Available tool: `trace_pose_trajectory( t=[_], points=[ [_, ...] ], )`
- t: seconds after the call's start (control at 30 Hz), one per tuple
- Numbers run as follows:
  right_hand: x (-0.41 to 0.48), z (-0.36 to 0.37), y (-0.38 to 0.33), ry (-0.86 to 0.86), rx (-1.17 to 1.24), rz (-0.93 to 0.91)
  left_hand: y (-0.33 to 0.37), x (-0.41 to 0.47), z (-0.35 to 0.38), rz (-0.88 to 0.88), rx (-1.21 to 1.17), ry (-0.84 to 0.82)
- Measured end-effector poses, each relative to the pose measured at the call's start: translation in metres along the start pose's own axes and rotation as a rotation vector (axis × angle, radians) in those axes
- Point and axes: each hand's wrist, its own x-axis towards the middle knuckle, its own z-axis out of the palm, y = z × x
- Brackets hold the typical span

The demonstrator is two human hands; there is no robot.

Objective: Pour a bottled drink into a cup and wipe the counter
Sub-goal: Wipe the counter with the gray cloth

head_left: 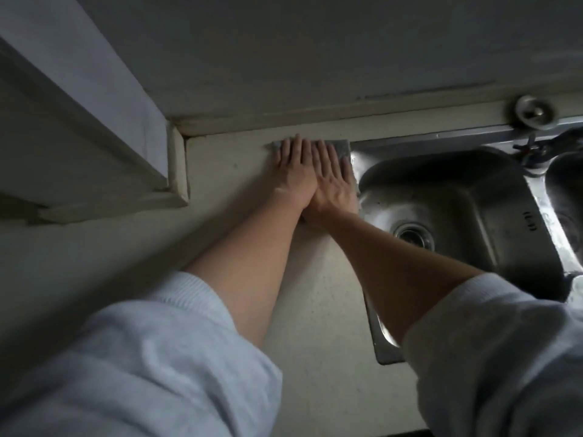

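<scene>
1. A grey cloth (343, 148) is seen lying flat on the pale tabletop (318, 310), at its rear edge against the raised strip below the wall and just beside the left rim of the sink (473, 190).
2. The left hand (291, 167) is laid palm down on the cloth, with its fingers straight and held together, pointing toward the wall.
3. The right hand (332, 181) is laid flat in the same manner, its fingers extended. It is touching the left hand along its inner side.
4. Nothing is gripped by either hand; the cloth is pressed under the flat palms and fingers, and only its left corner and right part are left uncovered.
5. Both forearms are bare, with light sleeves (142, 357) pushed up toward the elbows.
6. A steel basin with a round drain (412, 236) is recorded to the right, and a tap (542, 149), partly blurred, at its back edge.
7. A white cabinet (94, 121) is noted at the left.
</scene>
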Motion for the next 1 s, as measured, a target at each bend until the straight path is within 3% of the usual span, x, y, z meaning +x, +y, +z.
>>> trace_pose_trajectory(
  t=[0.3,0.7,1.0],
  points=[
    [-0.051,0.004,0.009,-0.055,-0.062,-0.021,0.023,-0.051,0.016,0.012,-0.022,-0.028],
    [-0.194,0.051,-0.156,-0.089,-0.002,-0.178,-0.107,-0.231,0.090,-0.232,-0.099,0.012],
    [-0.281,0.074,-0.182,-0.089,-0.052,-0.273,-0.111,-0.324,0.123,-0.315,-0.172,0.032]
  ],
)
